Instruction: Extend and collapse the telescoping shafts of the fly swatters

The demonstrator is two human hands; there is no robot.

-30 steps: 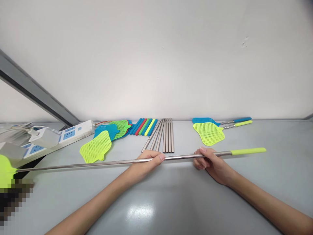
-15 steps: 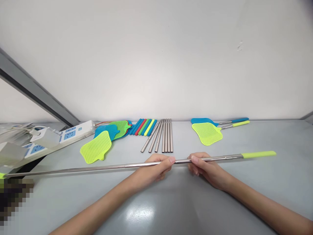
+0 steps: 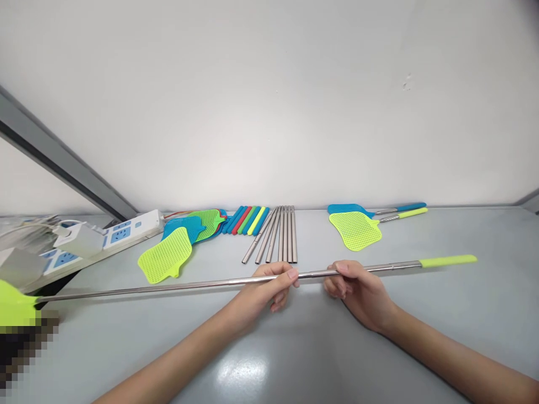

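A telescopic fly swatter (image 3: 189, 285) stretches across the view, its steel rod drawn out long. At the left edge is its yellow-green head, partly cut off by the frame; its yellow-green grip points right. My left hand (image 3: 269, 289) pinches the rod near the middle, thumb on top. Close by on the right, my right hand (image 3: 360, 289) pinches the same rod between thumb and fingers. Behind my hands lie several steel tubes (image 3: 273, 235), and left of them several coloured handle grips (image 3: 246, 220). A loose yellow-green swatter head (image 3: 165, 255) rests nearer me.
Blue and green swatter heads (image 3: 183, 227) are piled beside a white power strip (image 3: 126, 234) with plugged-in adapters. Two swatters with shortened rods, one yellow-green (image 3: 356, 230) and one blue (image 3: 347, 208), lie back right. A white wall (image 3: 269, 112) stands behind the grey table (image 3: 463, 314).
The held swatter has shifted right, bringing more of its yellow-green head into view. The rod is shorter between head and grip. Both hands still pinch it.
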